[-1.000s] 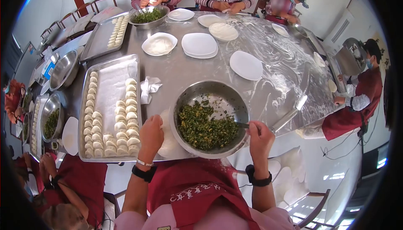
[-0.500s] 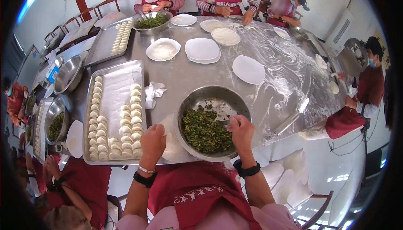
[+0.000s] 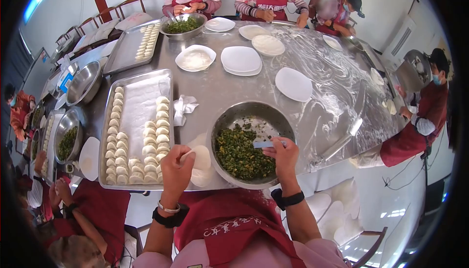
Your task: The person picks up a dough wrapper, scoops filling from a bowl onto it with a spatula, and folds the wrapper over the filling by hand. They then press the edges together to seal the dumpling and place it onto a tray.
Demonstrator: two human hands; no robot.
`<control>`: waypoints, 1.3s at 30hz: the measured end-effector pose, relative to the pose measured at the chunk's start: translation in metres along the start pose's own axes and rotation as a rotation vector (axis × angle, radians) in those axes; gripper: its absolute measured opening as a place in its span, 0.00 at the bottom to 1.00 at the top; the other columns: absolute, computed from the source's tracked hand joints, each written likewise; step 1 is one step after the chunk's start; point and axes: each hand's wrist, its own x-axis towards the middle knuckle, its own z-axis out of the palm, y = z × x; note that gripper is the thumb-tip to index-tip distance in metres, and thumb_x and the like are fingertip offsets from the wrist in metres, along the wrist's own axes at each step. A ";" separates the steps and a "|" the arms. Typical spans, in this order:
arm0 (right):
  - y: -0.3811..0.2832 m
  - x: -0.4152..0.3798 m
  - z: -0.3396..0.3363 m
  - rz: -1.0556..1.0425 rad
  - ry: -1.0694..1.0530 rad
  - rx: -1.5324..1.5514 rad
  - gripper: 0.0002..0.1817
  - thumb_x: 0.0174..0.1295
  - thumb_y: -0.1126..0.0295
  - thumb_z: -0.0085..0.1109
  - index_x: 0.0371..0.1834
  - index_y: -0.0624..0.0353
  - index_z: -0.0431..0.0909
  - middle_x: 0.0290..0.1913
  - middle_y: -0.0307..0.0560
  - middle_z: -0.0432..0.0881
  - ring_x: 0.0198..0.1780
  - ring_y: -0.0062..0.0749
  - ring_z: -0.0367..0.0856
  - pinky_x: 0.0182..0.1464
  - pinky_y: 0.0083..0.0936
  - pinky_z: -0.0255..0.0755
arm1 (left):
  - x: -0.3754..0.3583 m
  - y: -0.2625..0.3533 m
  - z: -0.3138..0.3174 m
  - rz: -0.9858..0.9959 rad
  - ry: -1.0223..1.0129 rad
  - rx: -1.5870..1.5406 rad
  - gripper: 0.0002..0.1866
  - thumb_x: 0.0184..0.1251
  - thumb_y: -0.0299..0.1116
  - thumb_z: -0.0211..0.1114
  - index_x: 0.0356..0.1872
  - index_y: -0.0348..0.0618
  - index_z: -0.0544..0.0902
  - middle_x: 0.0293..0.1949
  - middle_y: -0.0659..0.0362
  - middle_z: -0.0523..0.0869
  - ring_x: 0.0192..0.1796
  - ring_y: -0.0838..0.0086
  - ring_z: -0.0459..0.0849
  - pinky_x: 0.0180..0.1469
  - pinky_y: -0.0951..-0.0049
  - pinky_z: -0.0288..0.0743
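I see left hand [image 3: 177,167] pinching round dough wrapper [image 3: 200,157], lifted just beside steel bowl [image 3: 229,114]. Right hand [image 3: 283,154] closed round flat spatula [image 3: 264,144], blade over green filling [image 3: 239,153] inside bowl. Tray of dumplings [image 3: 139,104] left on worktop [image 3: 220,87].

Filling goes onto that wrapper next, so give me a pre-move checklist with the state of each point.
1. Wrapper lifted in the left hand: ok, held by its edge above the stack.
2. Wrapper lying flat and open in the palm: not ok, it is only pinched at one side.
3. Spatula gripped in the right hand: ok.
4. Spatula loaded with filling: cannot tell, the blade looks pale and bare.
5. Green filling left in the steel bowl: ok, plenty.
6. Free space on the dumpling tray: ok, the middle strip is open.
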 end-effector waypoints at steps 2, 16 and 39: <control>-0.002 0.000 0.000 0.043 0.002 0.020 0.15 0.70 0.72 0.56 0.48 0.79 0.76 0.38 0.58 0.85 0.33 0.41 0.90 0.34 0.28 0.88 | -0.001 0.003 0.002 -0.047 0.026 -0.095 0.03 0.68 0.23 0.67 0.38 0.34 0.81 0.32 0.61 0.86 0.34 0.84 0.82 0.37 0.81 0.76; -0.006 -0.007 -0.005 0.203 -0.022 0.236 0.14 0.70 0.74 0.55 0.50 0.78 0.75 0.42 0.60 0.83 0.38 0.47 0.90 0.41 0.35 0.89 | -0.024 0.011 0.023 -0.508 -0.137 -1.026 0.21 0.72 0.24 0.63 0.64 0.35 0.73 0.58 0.51 0.83 0.57 0.64 0.85 0.59 0.61 0.83; -0.034 -0.074 0.017 -0.135 -0.001 0.181 0.10 0.73 0.74 0.55 0.47 0.73 0.80 0.43 0.54 0.86 0.42 0.40 0.89 0.47 0.34 0.87 | -0.012 0.027 0.089 -0.591 -0.224 -1.420 0.23 0.84 0.42 0.46 0.70 0.37 0.67 0.67 0.51 0.76 0.71 0.61 0.72 0.76 0.55 0.63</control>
